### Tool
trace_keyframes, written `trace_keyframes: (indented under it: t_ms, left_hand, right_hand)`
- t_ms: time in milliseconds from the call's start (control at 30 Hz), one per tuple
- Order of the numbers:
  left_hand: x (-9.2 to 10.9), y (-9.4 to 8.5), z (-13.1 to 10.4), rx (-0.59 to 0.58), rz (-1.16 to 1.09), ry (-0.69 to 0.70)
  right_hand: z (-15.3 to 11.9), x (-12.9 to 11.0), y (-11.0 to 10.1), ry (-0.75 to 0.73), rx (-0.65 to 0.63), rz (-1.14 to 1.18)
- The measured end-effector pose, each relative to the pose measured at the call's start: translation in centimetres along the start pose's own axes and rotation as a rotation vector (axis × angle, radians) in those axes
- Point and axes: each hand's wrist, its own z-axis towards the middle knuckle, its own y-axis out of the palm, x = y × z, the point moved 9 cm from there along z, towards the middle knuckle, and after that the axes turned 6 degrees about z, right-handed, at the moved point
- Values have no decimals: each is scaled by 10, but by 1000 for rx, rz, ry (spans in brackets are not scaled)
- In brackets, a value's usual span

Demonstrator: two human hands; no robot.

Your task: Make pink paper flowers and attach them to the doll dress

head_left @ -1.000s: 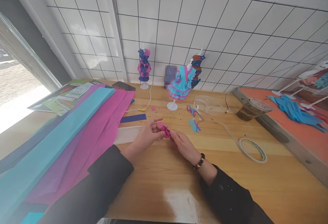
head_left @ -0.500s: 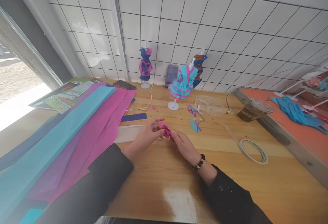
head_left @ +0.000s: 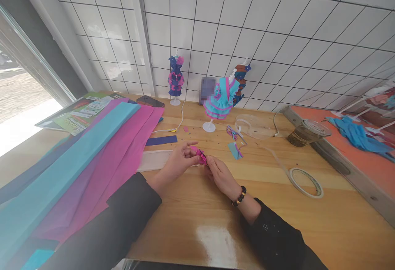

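Between my two hands is a small piece of folded pink crepe paper (head_left: pixel 199 153), with a dark edge or strip on it. My left hand (head_left: pixel 182 158) pinches its left side with thumb and fingers. The fingertips of my right hand (head_left: pixel 220 172) grip the lower right end; a beaded bracelet circles that wrist. Just behind my left hand lie a white strip (head_left: pixel 154 160) and a dark blue strip (head_left: pixel 162 140). A light blue scrap with a pink edge (head_left: pixel 235 150) lies beyond my right hand.
Pink crepe paper (head_left: pixel 123 154) and light blue sheets (head_left: pixel 89 142) cover the left. Behind stand a mini dress form in light blue (head_left: pixel 220 99) and one in navy and pink (head_left: pixel 175 78). A tape roll (head_left: pixel 305 182) and a lidded cup (head_left: pixel 308 132) are at right.
The pink paper piece has been turned slightly between my fingers, its folds now slanting toward my right hand. Both hands stay in nearly the same place.
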Motion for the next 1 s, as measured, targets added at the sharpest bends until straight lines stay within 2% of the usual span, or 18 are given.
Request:
trace_keyframes:
  t_ms: [233,1000]
  left_hand:
    - [1,-1,0,31,-6,-1]
    - [2,0,0,11,-2,8]
  right_hand:
    - [-2,-2,1,-8,10,-11]
    - [-3,-5,1,-4,31,-31]
